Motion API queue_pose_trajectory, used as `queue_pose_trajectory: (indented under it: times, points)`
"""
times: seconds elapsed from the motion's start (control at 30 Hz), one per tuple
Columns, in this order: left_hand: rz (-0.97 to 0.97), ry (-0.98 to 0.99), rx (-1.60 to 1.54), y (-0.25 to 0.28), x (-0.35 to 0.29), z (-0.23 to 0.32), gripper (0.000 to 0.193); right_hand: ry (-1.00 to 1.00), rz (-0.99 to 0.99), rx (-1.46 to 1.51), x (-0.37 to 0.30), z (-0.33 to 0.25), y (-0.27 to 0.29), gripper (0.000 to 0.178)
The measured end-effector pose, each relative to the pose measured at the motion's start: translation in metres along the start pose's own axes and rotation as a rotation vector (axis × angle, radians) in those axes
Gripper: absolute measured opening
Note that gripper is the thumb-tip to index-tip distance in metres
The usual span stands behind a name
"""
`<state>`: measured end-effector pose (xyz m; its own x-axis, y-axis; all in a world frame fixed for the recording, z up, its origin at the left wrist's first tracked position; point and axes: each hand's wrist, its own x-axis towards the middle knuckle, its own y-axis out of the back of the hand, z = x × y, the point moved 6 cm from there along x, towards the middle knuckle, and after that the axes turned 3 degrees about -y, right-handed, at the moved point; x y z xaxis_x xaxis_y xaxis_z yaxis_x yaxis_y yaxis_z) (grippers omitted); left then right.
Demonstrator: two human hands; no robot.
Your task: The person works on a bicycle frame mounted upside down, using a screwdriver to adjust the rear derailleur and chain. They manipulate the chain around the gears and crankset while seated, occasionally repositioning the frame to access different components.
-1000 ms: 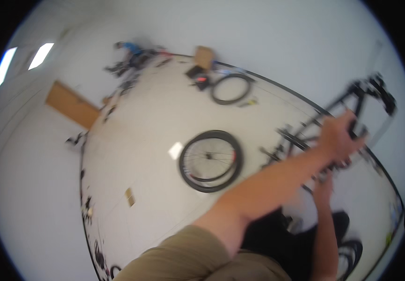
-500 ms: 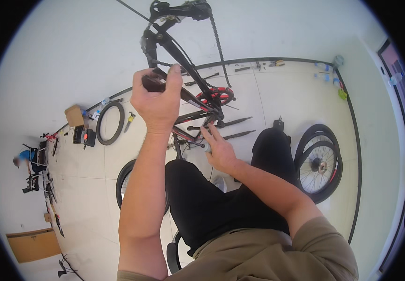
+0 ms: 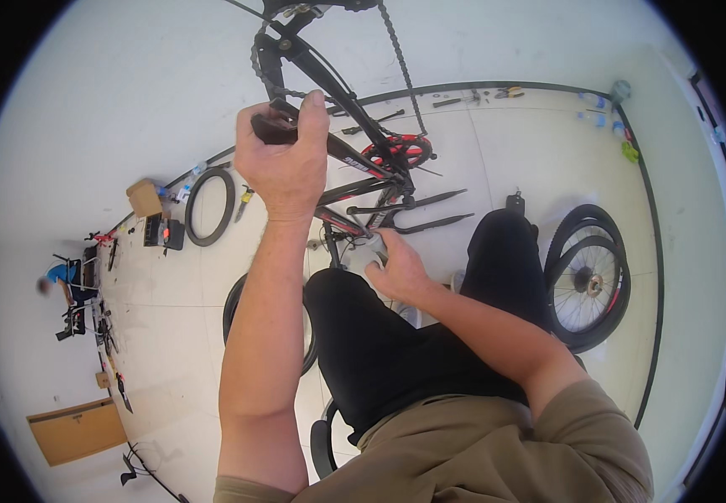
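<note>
A black bicycle frame (image 3: pixel 350 159) with red and white markings is tilted up in front of me, its rear end raised nearest. My left hand (image 3: pixel 283 172) is closed around the end of one black rear stay. A chain (image 3: pixel 396 54) hangs from the raised end to the red-and-black chainring (image 3: pixel 405 151). Lower down, my right hand (image 3: pixel 400 268) is beside the frame's lower tube, fingers curled around a small pale grey thing (image 3: pixel 373 246) whose kind I cannot make out. The black fork blades (image 3: pixel 434 225) point right, beyond that hand.
Wheels with tyres (image 3: pixel 589 281) lie at my right; another wheel (image 3: pixel 233 306) is partly hidden by my left forearm. A loose tyre (image 3: pixel 210 206), a cardboard box (image 3: pixel 144 198) and hand tools (image 3: pixel 472 98) line the wall. Far left, a person in blue (image 3: pixel 61 274) bends over.
My right hand has shifted from outstretched fingers against the frame to curled fingers around the pale grey thing. My left hand keeps its hold on the stay. The whole view has shifted slightly.
</note>
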<state>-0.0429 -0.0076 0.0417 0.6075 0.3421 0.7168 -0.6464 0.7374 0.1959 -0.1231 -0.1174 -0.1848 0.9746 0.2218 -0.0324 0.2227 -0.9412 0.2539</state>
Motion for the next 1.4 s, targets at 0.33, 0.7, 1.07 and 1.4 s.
queue_pose_trajectory:
  times: [0.33,0.7,1.07,1.4]
  points:
    - [-0.019,0.033,-0.002,0.0,-0.002,0.005,0.036,-0.129,-0.093,0.233,-0.016,0.023,-0.02,0.022]
    - [0.006,0.024,-0.021,0.001,-0.003,0.004,0.036,-0.488,-0.288,0.718,-0.02,-0.003,-0.025,0.021]
    - [0.023,0.005,-0.018,0.002,-0.003,-0.002,0.037,-0.637,-0.293,0.965,-0.019,-0.002,-0.047,0.015]
    - [-0.001,0.033,-0.055,-0.002,-0.004,0.008,0.03,-0.61,-0.23,0.906,-0.01,0.008,-0.04,0.013]
